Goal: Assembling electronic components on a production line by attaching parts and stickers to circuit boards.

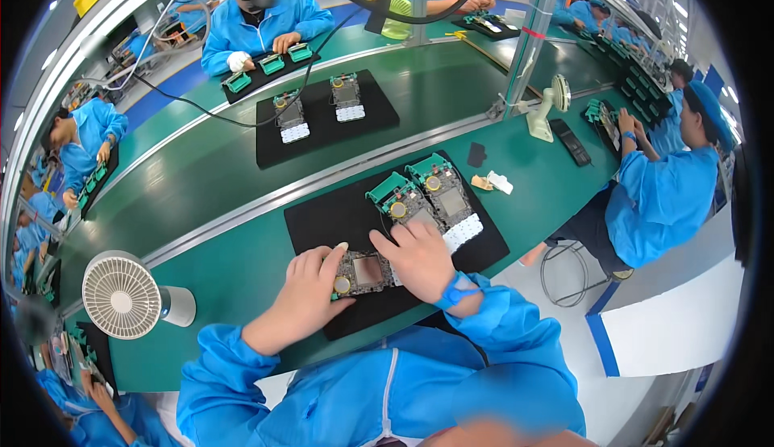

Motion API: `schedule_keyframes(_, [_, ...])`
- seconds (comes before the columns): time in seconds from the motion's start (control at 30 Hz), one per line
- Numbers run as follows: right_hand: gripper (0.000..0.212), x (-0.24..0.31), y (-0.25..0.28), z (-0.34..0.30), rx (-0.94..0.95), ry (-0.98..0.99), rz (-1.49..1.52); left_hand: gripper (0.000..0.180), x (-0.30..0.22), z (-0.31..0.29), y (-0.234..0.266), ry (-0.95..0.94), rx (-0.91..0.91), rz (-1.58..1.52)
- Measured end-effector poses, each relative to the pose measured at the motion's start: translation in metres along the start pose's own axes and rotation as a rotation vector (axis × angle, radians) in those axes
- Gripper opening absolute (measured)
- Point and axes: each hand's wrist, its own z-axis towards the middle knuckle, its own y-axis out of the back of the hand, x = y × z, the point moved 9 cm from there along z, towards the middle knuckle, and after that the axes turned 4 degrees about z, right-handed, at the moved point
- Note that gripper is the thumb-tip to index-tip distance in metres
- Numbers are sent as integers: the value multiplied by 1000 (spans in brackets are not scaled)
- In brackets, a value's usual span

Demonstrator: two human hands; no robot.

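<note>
A dark circuit board (368, 270) with a square metallic plate and a round yellow-rimmed part lies crosswise near the front of a black mat (316, 223). My left hand (302, 290) grips its left end, the thumb at the near edge and the fingers along the far one. My right hand (421, 260), with a blue strap at the wrist, holds the right end and hides much of it. Just beyond my right hand, two more boards rest side by side on the mat, each attached to a green frame (392, 191); a white keypad-like strip (463, 233) extends from the right one.
A white fan (122, 295) stands at left, another fan (551, 107) at back right beside a black handheld device (571, 142). Small scraps (500, 182) lie right of the mat. Past the metal rail, a black mat (379, 116) carries boards. Co-workers in blue sit around.
</note>
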Motion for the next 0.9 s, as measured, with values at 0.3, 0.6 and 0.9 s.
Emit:
schedule_keyframes(0.3, [19,-3,-15,-39,333,-138,421,82,30,20,26,24,-50,333])
schedule_keyframes(0.6, [26,-39,1,-52,92,-599,843,49,51,-35,-47,677,287,-1342])
schedule_keyframes(0.9, [23,0,-29,-9,17,-467,827,36,37,-21,-83,678,204,-1603])
